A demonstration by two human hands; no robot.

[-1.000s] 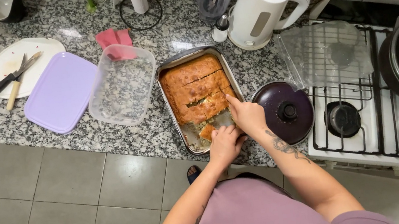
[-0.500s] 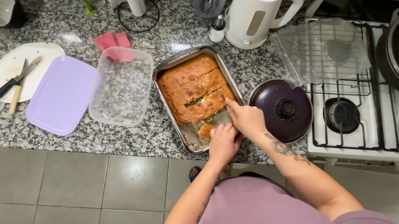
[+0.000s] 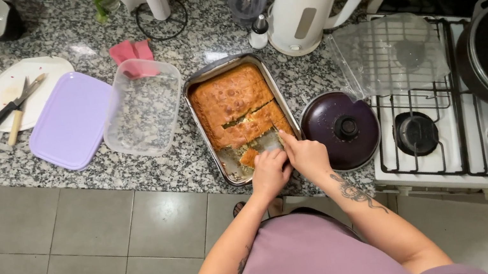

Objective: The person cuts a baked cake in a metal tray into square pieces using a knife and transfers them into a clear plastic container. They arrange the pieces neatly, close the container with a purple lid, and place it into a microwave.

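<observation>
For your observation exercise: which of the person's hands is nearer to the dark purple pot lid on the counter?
The right hand. It sits at the baking tin's near corner, just beside the purple lid; the left hand lies farther over, on the other side of the right.

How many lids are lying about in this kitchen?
3: a lilac lid flat on the counter beside the clear tub, a dark round lid by the baking tin, a clear cover on the stove.
</observation>
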